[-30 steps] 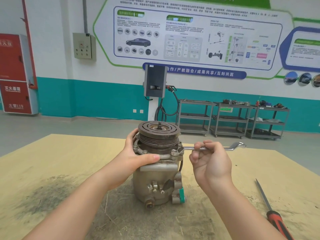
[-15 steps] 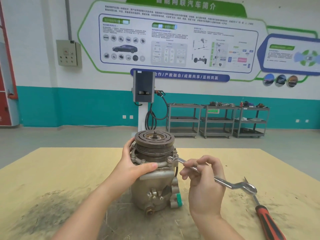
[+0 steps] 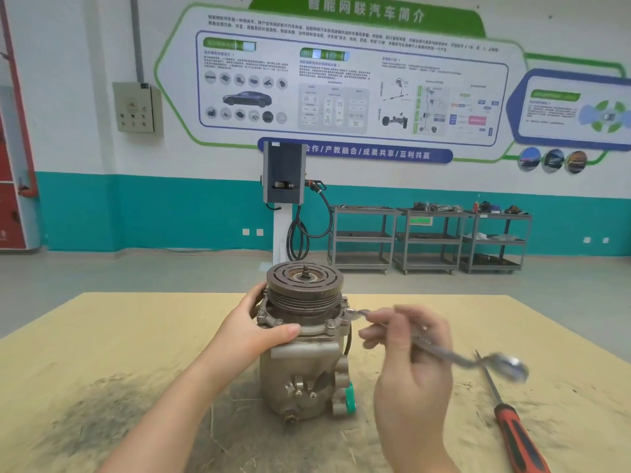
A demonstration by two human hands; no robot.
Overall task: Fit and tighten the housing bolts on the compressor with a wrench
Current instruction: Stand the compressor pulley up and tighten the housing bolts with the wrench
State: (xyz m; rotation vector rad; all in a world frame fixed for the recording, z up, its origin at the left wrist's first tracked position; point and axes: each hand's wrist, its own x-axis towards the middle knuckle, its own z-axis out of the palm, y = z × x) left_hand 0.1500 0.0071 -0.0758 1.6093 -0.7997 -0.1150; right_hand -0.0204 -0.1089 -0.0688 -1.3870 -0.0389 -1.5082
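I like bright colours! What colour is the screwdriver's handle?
The screwdriver has a red handle with black stripes, seen in the head view, lying on the table.

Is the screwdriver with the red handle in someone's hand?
No, the red-and-black-handled screwdriver lies alone on the tan board, right of the right hand.

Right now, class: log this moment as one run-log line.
left hand: steadies compressor | right hand: holds wrench, blurred | wrench head: at housing bolt | screwdriver: lying on table
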